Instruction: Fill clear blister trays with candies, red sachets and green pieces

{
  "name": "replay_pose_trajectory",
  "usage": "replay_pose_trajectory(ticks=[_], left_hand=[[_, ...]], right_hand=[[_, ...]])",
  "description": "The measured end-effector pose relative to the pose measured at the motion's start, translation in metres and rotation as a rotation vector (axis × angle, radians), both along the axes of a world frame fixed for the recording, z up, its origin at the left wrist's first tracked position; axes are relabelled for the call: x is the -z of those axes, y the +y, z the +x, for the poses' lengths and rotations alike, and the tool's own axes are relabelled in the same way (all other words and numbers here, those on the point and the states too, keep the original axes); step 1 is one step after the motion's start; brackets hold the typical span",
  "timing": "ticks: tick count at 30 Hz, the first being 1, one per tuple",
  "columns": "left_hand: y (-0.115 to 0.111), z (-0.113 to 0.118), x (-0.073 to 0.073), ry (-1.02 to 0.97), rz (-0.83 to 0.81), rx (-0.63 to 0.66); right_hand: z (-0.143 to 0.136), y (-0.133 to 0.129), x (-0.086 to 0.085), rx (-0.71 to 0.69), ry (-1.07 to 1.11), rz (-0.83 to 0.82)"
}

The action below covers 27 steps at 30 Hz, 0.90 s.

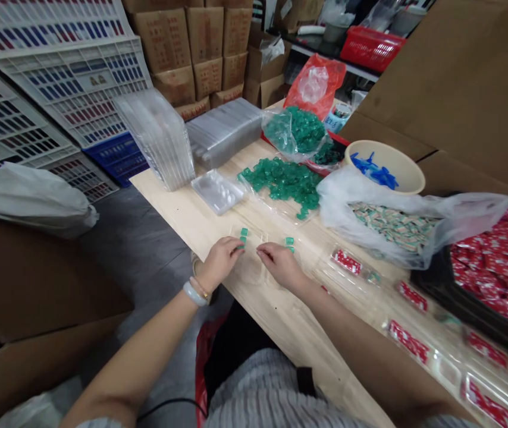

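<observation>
Striped top: grey, nearest the camera point(258, 392), at the bench's near edge.
Bench: pale wood point(200, 229), running from far left to near right.
Left hand: point(218, 264) at the near edge; fingers narrow, tips beside small green pieces point(244, 232) in a clear tray point(249, 273). Cannot tell whether one is gripped.
Right hand: point(283, 267) just right of the left hand, apart from it; fingers drawn together over the clear plastic, contents of the pinch not discernible. More green pieces lie just beyond it.
Green pile: loose heap point(285, 181) on the bench, beyond both hands.
Tray stacks: two, clear plastic, far left; one upright and leaning point(158, 139), one lower point(225, 131).
Bowl: cream point(408, 165), far right, holding blue pieces point(374, 171).
Bag: translucent plastic point(334, 190), nearer than the bowl, with patterned packets inside.
Red packets: in clear trays along the right point(347, 261).
</observation>
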<state>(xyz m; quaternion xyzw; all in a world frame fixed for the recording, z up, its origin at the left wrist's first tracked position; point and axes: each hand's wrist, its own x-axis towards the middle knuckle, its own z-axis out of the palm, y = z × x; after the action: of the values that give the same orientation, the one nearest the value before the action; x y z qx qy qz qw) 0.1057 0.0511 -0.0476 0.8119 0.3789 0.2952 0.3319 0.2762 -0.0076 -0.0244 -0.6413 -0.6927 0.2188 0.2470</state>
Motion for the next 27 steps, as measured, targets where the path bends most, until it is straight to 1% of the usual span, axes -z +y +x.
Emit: replay_pose_trajectory(ticks=[3, 5, 7, 9, 13, 15, 17, 19, 21, 22, 23, 25, 26, 27], left_hand=[[-0.007, 0.006, 0.009, 0.075, 0.061, -0.014], [-0.01, 0.008, 0.01, 0.122, 0.058, -0.042], [-0.01, 0.008, 0.007, 0.151, 0.028, -0.06], [-0.008, 0.007, 0.003, 0.156, -0.009, -0.036], [-0.002, 0.006, -0.001, 0.147, -0.048, 0.056], [0.0, 0.004, -0.001, 0.147, -0.07, 0.061], [0.0, 0.0, -0.002, 0.155, -0.097, 0.066], [0.001, -0.003, -0.008, 0.175, -0.119, 0.059], [0.004, 0.001, -0.018, 0.17, -0.109, 0.013], [0.007, 0.009, -0.024, 0.147, -0.094, -0.006], [0.012, 0.021, -0.03, 0.108, -0.079, -0.007], [0.028, 0.059, -0.04, -0.011, -0.088, 0.046], [0.037, 0.082, -0.042, -0.085, -0.142, 0.079], [0.046, 0.106, -0.042, -0.164, -0.239, 0.09]], right_hand=[[-0.006, -0.005, 0.005, -0.048, -0.002, -0.013], [-0.008, -0.006, 0.008, -0.064, -0.001, -0.026], [-0.007, -0.005, 0.01, -0.054, -0.01, -0.041], [-0.006, -0.004, 0.011, -0.041, -0.035, -0.056], [-0.015, -0.002, 0.011, -0.102, -0.151, -0.121], [-0.02, -0.002, 0.01, -0.132, -0.214, -0.144], [-0.016, -0.001, 0.008, -0.146, -0.237, -0.124], [0.005, 0.004, 0.006, -0.104, -0.215, -0.062], [0.041, 0.015, 0.004, 0.062, -0.174, 0.008], [0.061, 0.023, 0.004, 0.164, -0.154, 0.032], [0.081, 0.031, 0.005, 0.254, -0.138, 0.044], [0.115, 0.049, 0.007, 0.347, -0.116, 0.04], [0.127, 0.056, 0.009, 0.358, -0.101, 0.03], [0.136, 0.063, 0.011, 0.362, -0.081, 0.019]])
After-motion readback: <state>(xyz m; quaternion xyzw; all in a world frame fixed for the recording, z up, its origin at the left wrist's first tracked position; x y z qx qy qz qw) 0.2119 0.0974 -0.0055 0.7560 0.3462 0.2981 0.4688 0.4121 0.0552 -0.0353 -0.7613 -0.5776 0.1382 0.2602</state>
